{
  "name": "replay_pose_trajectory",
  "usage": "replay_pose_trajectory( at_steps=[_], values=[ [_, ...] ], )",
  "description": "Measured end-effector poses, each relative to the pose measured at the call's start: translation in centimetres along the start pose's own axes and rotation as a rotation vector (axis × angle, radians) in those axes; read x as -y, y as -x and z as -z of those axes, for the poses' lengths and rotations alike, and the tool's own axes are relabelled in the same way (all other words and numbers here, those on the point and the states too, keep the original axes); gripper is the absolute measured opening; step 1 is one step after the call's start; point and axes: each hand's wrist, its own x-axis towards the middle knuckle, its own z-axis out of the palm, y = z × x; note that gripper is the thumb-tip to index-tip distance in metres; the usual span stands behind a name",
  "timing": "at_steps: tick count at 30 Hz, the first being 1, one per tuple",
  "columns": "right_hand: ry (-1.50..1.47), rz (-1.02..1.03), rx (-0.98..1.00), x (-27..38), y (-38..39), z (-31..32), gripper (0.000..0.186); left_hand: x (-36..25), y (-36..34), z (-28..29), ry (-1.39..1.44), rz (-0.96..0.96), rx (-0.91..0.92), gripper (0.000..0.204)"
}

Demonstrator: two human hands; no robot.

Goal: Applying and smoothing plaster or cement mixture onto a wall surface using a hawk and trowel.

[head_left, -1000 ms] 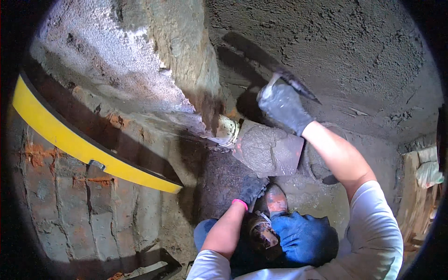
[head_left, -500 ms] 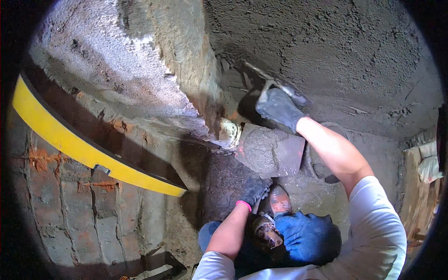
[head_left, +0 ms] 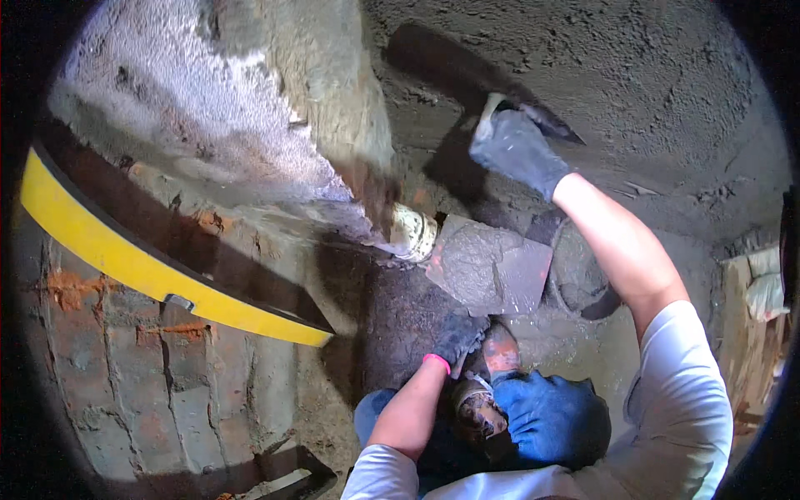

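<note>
My gloved right hand grips the pale handle of a long trowel, its blade on the grey rendered wall. Lower and left, my gloved left hand is closed on the handle of a square hawk, which carries a mound of wet mortar. Beside the hawk's left edge is a short whitish pipe stub. A round bucket stands behind it at the right, partly hidden by my right arm.
A long yellow level is at the left by exposed brickwork. A rough projecting column rises at the top middle. Timber and a pale bag sit at the far right. My boot is below the hawk.
The trowel and my right hand have moved up and right along the wall since half a second ago. My left hand and the hawk have shifted slightly right.
</note>
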Motion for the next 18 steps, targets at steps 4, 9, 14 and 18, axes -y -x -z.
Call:
replay_pose_trajectory(
  at_steps=[4,9,14,18],
  values=[
    [-0.022,-0.115,0.206,-0.2,-0.7,-1.9,0.032,2.6,-1.6,-0.2,0.014,-0.166,-0.160,0.034],
    [0.161,-0.084,0.098,-0.8,0.5,0.0,0.035,-0.5,0.1,-0.4,0.278,0.001,-0.016,0.033],
    [0.476,0.168,0.042,1.9,2.1,-2.9,0.045,4.2,-2.8,-0.7,0.076,-0.071,-0.186,0.024],
    [0.320,0.089,0.174,5.2,1.1,-8.8,0.043,2.6,-2.5,-1.3,0.135,-0.150,-0.162,0.023]
  ],
)
